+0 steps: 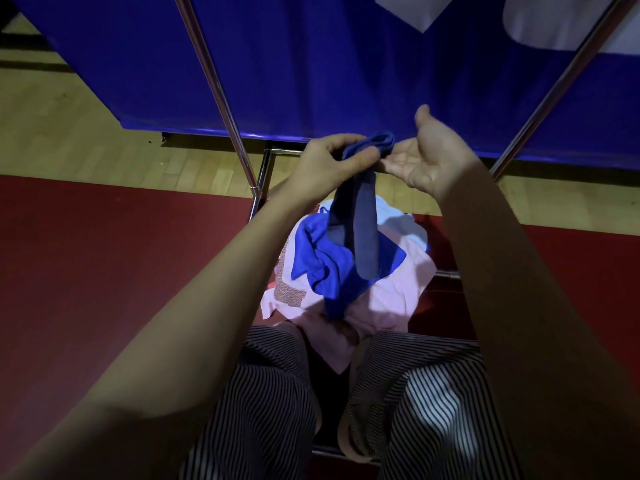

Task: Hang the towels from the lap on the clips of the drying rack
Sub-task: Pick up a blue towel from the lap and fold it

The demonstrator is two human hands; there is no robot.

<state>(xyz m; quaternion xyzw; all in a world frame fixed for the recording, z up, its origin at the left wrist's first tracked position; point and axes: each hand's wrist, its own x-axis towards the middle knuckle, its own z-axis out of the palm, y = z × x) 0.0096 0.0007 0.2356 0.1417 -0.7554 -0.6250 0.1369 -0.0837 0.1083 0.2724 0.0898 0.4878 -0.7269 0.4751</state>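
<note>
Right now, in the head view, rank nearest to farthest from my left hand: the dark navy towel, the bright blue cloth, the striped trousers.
1. Dark navy towel, gripped in the left hand.
2. Bright blue cloth, heaped just below.
3. Striped trousers, frame bottom.

Both bare forearms are stretching out toward the far side, with the hands meeting pretty much in the middle. The left hand [332,166] is pinching the bunched top of a dark blue towel [362,233] between thumb and curled fingers, holding it up. The right hand [431,157] is lying open right beside it, palm up, thumb sticking toward the far side, fingertips touching the towel's top fold.
</note>
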